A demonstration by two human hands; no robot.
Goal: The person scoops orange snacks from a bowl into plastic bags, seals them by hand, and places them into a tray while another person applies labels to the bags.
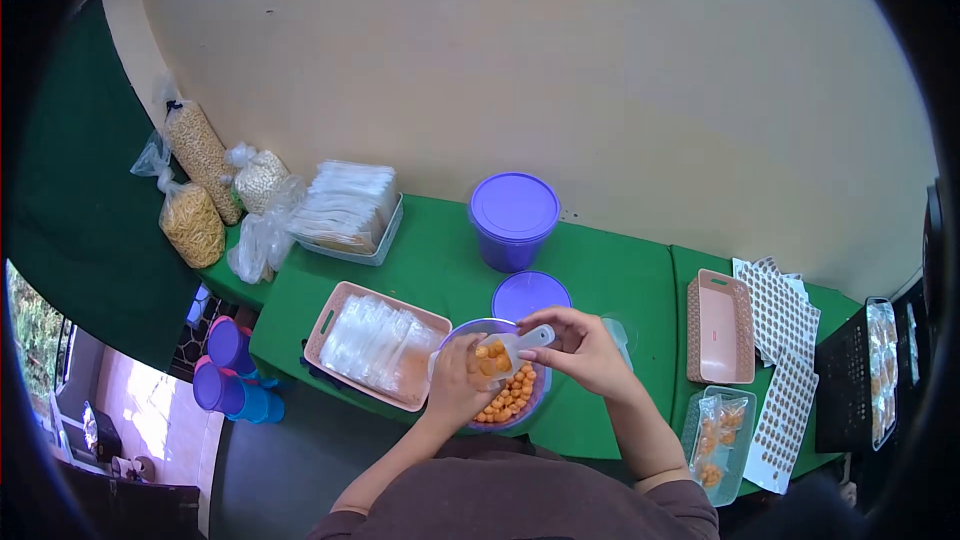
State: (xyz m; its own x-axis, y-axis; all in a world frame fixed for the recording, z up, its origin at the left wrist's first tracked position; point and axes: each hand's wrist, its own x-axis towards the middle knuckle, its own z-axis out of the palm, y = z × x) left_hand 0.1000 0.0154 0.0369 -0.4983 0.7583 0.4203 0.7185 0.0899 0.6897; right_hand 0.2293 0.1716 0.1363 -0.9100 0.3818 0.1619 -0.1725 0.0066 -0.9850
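Note:
My right hand point(580, 348) grips the handle of a small white scoop point(505, 349) loaded with orange snack balls. My left hand point(455, 380) holds a small clear bag at the scoop's mouth, right over a purple bowl point(465, 328) of the same orange balls point(510, 400). Both hands hover above the bowl at the near edge of the green table point(440, 260).
A pink basket of empty clear bags point(372, 343) lies left of the bowl. Behind stand a purple lidded tub point(514, 220) and a loose purple lid point(530, 294). To the right are an empty pink basket point(722, 328), a clear tray of filled packets point(718, 428) and sticker sheets point(780, 340).

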